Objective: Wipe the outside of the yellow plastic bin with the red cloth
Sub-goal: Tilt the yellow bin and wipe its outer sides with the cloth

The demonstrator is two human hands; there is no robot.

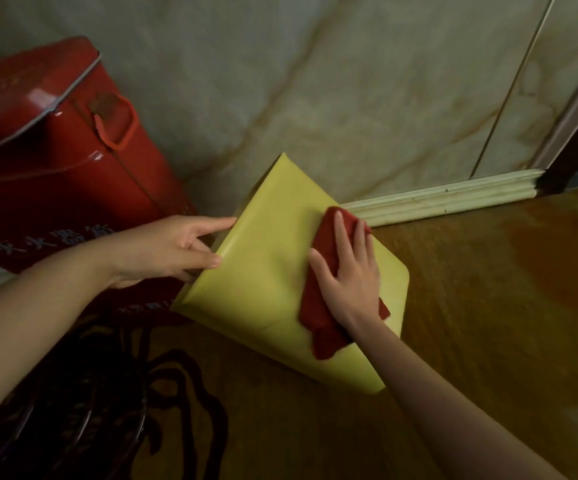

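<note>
The yellow plastic bin lies tipped on the floor near the wall, one broad flat side facing up. My left hand grips its left edge, thumb on the upper face and fingers around the side. My right hand lies flat, fingers spread, pressing the red cloth against the bin's upper face near its right side. The cloth is bunched and sticks out above my fingertips and below my wrist. The bin's opening is hidden from me.
A large red metal box with a red handle and white lettering stands at the left, close to the bin. A marbled wall with a pale baseboard runs behind. Brown floor spreads right. Dark carved wooden furniture sits at bottom left.
</note>
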